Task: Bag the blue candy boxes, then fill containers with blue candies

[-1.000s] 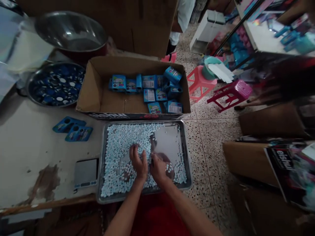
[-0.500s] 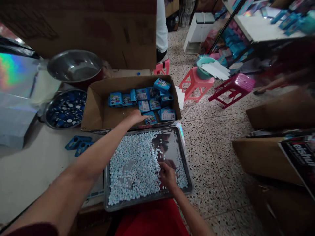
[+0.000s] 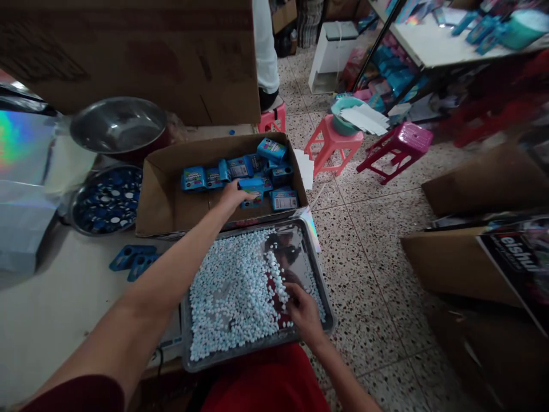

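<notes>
My left hand (image 3: pixel 234 194) reaches into an open cardboard box (image 3: pixel 163 212) and closes on a small blue candy pack (image 3: pixel 252 184), its thumb lying across the front. Several similar blue packs (image 3: pixel 238 167) lie in a loose group around it. Below the box, a shallow metal tray (image 3: pixel 321 260) holds a wide spread of small pale blue and white candies (image 3: pixel 235 292). My right hand (image 3: pixel 305 315) is low over the right part of the tray, fingers curled in at the edge of the candies. What its fingertips hold, if anything, is hidden.
Left of the box are a metal bowl (image 3: pixel 120 123) and another bowl full of blue and white discs (image 3: pixel 109 200). Two blue dispenser pieces (image 3: pixel 132 257) lie on the table. To the right, a pink stool (image 3: pixel 337 143) carries a teal basin; a magenta stool (image 3: pixel 412 140) stands beside it.
My left hand has taken hold of a blue pack and raised it slightly. My right hand has shifted a little right and down; some candies have spread across the tray's bare strip.
</notes>
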Motion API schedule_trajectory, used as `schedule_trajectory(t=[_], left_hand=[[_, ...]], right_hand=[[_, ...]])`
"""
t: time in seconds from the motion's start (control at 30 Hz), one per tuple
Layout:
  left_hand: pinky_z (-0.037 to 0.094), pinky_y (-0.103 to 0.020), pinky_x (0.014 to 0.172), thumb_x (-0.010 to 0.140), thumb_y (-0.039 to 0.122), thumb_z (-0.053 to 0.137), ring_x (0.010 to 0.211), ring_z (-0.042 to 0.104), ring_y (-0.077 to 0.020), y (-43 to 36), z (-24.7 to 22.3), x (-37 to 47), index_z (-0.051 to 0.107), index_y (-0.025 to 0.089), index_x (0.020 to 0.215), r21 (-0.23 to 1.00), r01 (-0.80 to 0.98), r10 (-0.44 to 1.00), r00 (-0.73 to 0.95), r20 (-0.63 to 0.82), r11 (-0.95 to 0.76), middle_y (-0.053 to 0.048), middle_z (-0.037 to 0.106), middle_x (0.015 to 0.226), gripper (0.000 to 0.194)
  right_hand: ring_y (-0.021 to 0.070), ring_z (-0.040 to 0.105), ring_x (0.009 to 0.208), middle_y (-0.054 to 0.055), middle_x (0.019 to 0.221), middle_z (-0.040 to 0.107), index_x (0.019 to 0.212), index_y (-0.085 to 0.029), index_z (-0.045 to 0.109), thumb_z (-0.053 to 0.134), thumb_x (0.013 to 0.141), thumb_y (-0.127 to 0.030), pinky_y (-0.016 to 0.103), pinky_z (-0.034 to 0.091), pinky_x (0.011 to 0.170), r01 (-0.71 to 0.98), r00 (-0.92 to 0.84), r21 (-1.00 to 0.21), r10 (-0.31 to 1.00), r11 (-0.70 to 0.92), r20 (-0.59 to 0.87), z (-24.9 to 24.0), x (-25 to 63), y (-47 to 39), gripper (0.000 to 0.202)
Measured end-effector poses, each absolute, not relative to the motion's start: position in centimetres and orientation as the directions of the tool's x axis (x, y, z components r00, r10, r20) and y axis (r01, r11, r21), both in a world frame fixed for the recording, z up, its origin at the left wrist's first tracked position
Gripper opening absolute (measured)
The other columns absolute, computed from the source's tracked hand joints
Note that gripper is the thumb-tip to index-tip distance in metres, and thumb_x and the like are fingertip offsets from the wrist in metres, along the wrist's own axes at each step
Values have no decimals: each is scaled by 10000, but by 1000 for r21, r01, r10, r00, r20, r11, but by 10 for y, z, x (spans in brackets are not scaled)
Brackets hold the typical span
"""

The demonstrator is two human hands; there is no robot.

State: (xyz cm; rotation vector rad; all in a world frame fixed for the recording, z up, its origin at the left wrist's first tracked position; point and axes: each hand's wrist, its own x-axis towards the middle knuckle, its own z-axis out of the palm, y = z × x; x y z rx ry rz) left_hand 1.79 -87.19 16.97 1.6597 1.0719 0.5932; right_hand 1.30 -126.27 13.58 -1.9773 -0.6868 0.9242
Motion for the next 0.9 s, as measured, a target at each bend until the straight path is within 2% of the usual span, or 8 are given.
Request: schedule_trajectory(t=[0.1,0.17,0.23,0.33,0.4,0.47,0.7,0.9], left_hand=[[464,-417,1033,630,262,877,1120,597,-273,-893,210,-52,683,196,1034,787,369,818,504,276,-493,-64,654,1104,453],[477,-403,1030,711,322,836,1121,593,-260,-924,226,-100,688,219,1053,738,328,756,546,362,-590,-60,644,1120,386],[517,-389,980,709,375,845,1051,629,-244,-958,226,-139,687,224,1042,854,307,842,482,240,-419,-48,663,1071,398],[574,-379,882,687,443,863,949,680,-220,-1000,196,-175,671,211,1023,963,116,938,222,-266,245,-46,707,1020,451],[595,-368,797,739,465,824,869,693,-201,-1016,165,-189,668,211,975,786,-79,788,130,-601,613,-53,724,970,380],[587,-335,676,820,461,756,721,665,-169,-1023,133,-197,656,210,867,581,-183,606,133,-785,793,-48,705,825,275],[491,-207,441,845,445,751,495,561,-104,-1034,73,-205,628,195,763,125,-319,250,391,-885,939,-16,596,603,290],[498,-203,437,781,329,828,464,571,-105,-1040,53,-205,665,196,843,26,-367,206,460,-864,930,10,613,605,220]], right_hand=[[221,705,848,28,976,757,1179,-266,702,528,775,-189,316,586,762,156,520,-853,776,-498,-358,169,22,-1260,447],[217,710,875,18,1015,759,1198,-278,697,527,803,-188,324,580,808,183,462,-849,806,-495,-370,193,27,-1258,439],[212,713,915,12,1053,757,1206,-280,700,534,816,-185,320,566,844,210,404,-846,832,-490,-381,215,29,-1255,434],[207,707,988,16,1114,752,1201,-264,710,531,807,-167,308,548,881,224,310,-840,853,-494,-420,237,27,-1248,443],[203,699,1012,16,1120,750,1179,-247,714,520,802,-163,306,533,901,239,240,-832,860,-501,-450,241,23,-1243,432],[200,694,1001,15,1088,753,1154,-230,718,520,803,-173,300,518,901,266,177,-823,864,-502,-471,235,18,-1238,407],[146,619,765,-8,902,722,1166,-205,723,507,761,-125,236,454,711,418,88,-749,843,-514,-530,185,3,-1224,465],[117,526,632,-22,719,637,1166,-188,734,538,763,-101,220,361,610,589,34,-647,815,-485,-579,183,-3,-1187,457]])
